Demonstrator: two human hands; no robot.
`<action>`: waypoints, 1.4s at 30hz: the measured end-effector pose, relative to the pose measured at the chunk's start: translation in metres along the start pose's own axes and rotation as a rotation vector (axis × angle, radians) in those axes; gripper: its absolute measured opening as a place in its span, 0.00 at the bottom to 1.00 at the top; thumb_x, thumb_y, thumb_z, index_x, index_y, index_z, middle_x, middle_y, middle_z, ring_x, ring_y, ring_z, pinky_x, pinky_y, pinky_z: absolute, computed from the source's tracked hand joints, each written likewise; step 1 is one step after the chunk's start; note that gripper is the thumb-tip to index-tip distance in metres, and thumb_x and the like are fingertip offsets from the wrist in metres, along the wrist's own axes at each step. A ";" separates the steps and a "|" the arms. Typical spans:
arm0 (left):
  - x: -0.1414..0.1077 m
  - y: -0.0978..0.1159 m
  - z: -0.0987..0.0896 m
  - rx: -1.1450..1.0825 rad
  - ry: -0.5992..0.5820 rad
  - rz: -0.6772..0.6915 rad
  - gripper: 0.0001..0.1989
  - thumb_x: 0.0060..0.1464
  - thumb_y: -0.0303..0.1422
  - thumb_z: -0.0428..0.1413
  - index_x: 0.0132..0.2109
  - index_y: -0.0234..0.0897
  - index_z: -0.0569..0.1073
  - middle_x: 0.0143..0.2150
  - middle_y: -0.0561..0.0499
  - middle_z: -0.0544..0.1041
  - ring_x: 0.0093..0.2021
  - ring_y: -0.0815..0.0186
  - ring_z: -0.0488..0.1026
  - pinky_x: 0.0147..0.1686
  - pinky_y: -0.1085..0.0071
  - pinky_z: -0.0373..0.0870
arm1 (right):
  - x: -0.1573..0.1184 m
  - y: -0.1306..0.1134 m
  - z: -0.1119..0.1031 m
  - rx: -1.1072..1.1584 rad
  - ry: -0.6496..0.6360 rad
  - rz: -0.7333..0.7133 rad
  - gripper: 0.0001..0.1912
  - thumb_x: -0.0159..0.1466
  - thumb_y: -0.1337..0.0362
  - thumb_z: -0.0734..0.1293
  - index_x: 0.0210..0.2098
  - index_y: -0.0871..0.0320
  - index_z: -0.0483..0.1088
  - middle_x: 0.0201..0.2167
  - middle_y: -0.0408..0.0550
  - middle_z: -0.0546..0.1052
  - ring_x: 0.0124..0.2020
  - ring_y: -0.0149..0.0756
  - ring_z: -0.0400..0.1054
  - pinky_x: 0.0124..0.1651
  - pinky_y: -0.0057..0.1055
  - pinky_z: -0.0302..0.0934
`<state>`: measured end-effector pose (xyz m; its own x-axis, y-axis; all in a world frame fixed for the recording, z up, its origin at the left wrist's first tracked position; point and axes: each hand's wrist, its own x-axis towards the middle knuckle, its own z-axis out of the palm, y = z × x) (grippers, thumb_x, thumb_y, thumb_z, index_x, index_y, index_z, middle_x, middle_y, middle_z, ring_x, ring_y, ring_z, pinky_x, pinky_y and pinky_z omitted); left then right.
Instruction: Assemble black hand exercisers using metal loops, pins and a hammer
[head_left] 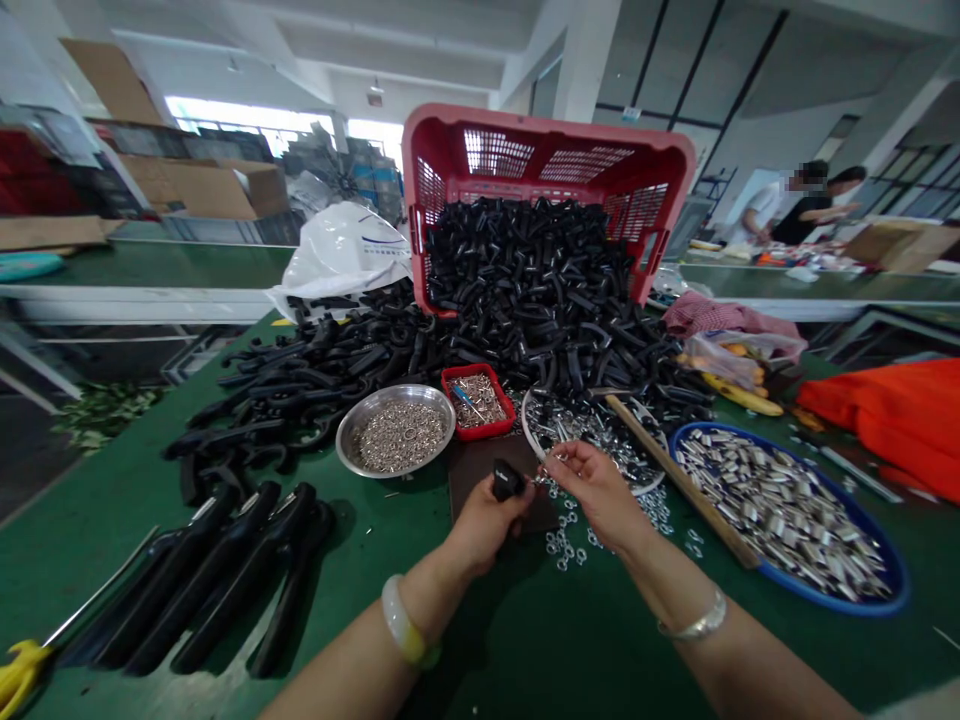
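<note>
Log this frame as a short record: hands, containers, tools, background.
left hand: the left hand holds a black part
right hand: the right hand is close beside it; grip too small to tell
containers: steel bowl, small red tray and blue tray, all holding metal pieces; red crate with black parts, opening toward the camera
tools: wooden handle beside the blue tray; yellow-handled tool, left edge
background: two people, right

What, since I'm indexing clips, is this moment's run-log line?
left hand: holds black part; right hand: close beside it, item unclear; red basket: tipped, black parts inside; steel bowl: small metal pieces; blue tray: silvery pieces
</note>
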<state>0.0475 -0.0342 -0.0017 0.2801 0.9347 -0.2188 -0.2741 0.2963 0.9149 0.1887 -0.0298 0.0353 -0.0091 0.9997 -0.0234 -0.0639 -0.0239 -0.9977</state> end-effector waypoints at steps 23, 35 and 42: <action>0.005 -0.004 0.022 0.405 -0.156 0.050 0.08 0.41 0.33 0.56 0.29 0.32 0.68 0.22 0.55 0.68 0.24 0.72 0.63 0.27 0.76 0.60 | -0.057 0.007 -0.053 -0.105 -0.289 0.098 0.14 0.56 0.52 0.62 0.33 0.57 0.62 0.26 0.42 0.67 0.24 0.27 0.62 0.18 0.21 0.53; 0.026 -0.015 0.059 0.900 -0.604 0.129 0.06 0.42 0.27 0.50 0.30 0.31 0.71 0.25 0.53 0.71 0.27 0.69 0.65 0.27 0.76 0.61 | -0.068 0.022 -0.101 -0.332 -0.272 0.322 0.18 0.57 0.48 0.59 0.27 0.59 0.59 0.15 0.36 0.64 0.10 0.19 0.52 0.12 0.18 0.43; 0.025 0.003 0.049 1.592 -0.490 0.227 0.13 0.40 0.26 0.52 0.36 0.36 0.72 0.41 0.44 0.72 0.36 0.59 0.71 0.33 0.69 0.65 | -0.016 -0.021 -0.244 -0.314 0.725 0.141 0.14 0.52 0.58 0.66 0.19 0.60 0.62 0.10 0.40 0.64 0.09 0.22 0.52 0.12 0.23 0.41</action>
<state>0.0988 -0.0196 0.0128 0.6922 0.6919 -0.2052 0.7068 -0.5925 0.3867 0.4342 -0.0439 0.0410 0.6617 0.7456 -0.0789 0.1742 -0.2552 -0.9511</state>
